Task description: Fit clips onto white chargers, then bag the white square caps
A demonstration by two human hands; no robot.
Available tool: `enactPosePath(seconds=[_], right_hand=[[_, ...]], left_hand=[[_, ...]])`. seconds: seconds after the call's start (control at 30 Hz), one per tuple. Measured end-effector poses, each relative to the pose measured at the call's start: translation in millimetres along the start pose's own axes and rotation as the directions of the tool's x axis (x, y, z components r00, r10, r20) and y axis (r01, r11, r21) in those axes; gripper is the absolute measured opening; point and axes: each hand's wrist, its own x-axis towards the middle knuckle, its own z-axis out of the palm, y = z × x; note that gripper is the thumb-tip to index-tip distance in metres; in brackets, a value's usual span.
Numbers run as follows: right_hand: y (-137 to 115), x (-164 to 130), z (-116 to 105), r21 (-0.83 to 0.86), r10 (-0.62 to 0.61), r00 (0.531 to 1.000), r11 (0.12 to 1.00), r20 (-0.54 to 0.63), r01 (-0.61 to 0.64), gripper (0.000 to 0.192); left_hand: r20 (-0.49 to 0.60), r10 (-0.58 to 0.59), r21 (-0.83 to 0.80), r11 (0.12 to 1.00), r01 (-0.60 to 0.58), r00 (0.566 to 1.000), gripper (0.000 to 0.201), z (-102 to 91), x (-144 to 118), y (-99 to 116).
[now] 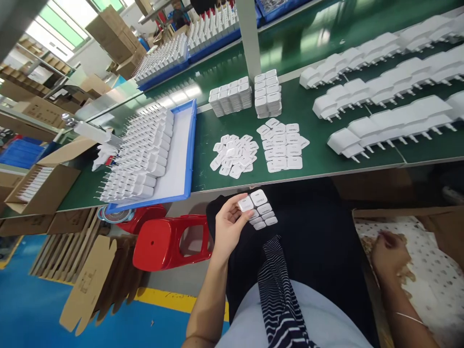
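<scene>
My left hand (228, 227) holds a stack of small white charger blocks (260, 209) over my lap, just below the table's front edge. My right hand (389, 253) reaches down into a cardboard box (440, 227) at my right, fingers curled among white pieces inside; what it grips is blurred. On the green table (326, 164) lie a loose pile of small white caps (235, 154) and a flat grid of white chargers (284, 146).
A blue tray (181, 159) packed with rows of white plugs sits left. Stacked chargers (250, 96) stand behind the piles. Long rows of plug adapters (387, 125) fill the right. A red stool (170, 241) and flat cartons (90, 280) lie on the floor.
</scene>
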Motion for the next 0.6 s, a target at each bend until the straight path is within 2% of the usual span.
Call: enactPosePath(seconds=[0.07, 0.1, 0.13, 0.17, 0.2, 0.23, 0.27, 0.3, 0.37, 0.4, 0.5, 0.57, 0.6], right_hand=[[-29, 4, 20, 0.09, 0.016, 0.988, 0.996, -0.151, -0.003, 0.037], [-50, 4, 32, 0.132, -0.007, 0.993, 0.991, -0.114, 0.022, 0.035], [-76, 4, 44, 0.189, -0.046, 0.999, 0.981, -0.002, 0.046, 0.037], [-102, 3, 56, 0.331, -0.122, 0.97, 0.943, 0.21, 0.047, 0.046], [-128, 2, 68, 0.435, -0.22, 0.89, 0.9, 0.4, 0.027, 0.059], [-151, 0, 79, 0.488, -0.3, 0.798, 0.873, 0.523, 0.008, 0.066], [-170, -2, 88, 0.502, -0.331, 0.742, 0.865, 0.583, -0.009, 0.06], [-184, -5, 96, 0.505, -0.338, 0.715, 0.863, 0.612, -0.025, 0.048], [-198, -9, 108, 0.479, -0.303, 0.699, 0.875, 0.648, -0.065, 0.031], [-200, -11, 111, 0.464, -0.273, 0.696, 0.88, 0.664, -0.098, 0.028], [-199, -16, 115, 0.443, -0.184, 0.673, 0.865, 0.716, -0.235, 0.027], [-199, -20, 116, 0.458, -0.151, 0.663, 0.83, 0.733, -0.319, 0.026], [-199, -21, 116, 0.469, -0.143, 0.664, 0.813, 0.734, -0.344, 0.026]], left_hand=[[0.055, -0.012, -0.003, 1.0, 0.012, 0.998, 0.042, 4.8, 1, 1], [0.081, -0.015, -0.004, 1.0, 0.016, 0.997, 0.042, 7.2, 2, 1], [0.102, -0.013, -0.004, 1.0, 0.014, 0.995, 0.042, 9.5, 2, 1], [0.12, -0.006, -0.001, 1.0, 0.006, 0.993, 0.042, 11.5, 2, 1], [0.133, 0.007, 0.006, 1.0, -0.008, 0.991, 0.042, 13.0, 2, 1], [0.141, 0.027, 0.019, 0.999, -0.03, 0.99, 0.041, 13.8, 1, 1], [0.143, 0.054, 0.047, 0.997, -0.061, 0.988, 0.041, 13.7, 1, 1], [0.143, 0.086, 0.096, 0.99, -0.1, 0.986, 0.04, 12.6, 0, 2], [0.157, 0.161, 0.271, 0.942, -0.199, 0.974, 0.036, 7.5, -1, 3], [0.169, 0.204, 0.383, 0.888, -0.255, 0.964, 0.033, 3.8, -2, 4], [0.24, 0.338, 0.645, 0.645, -0.41, 0.91, 0.029, -8.1, -2, 7], [0.331, 0.384, 0.677, 0.54, -0.5, 0.862, 0.031, -13.8, -1, 8], [0.383, 0.379, 0.658, 0.529, -0.537, 0.843, 0.032, -15.5, 0, 8]])
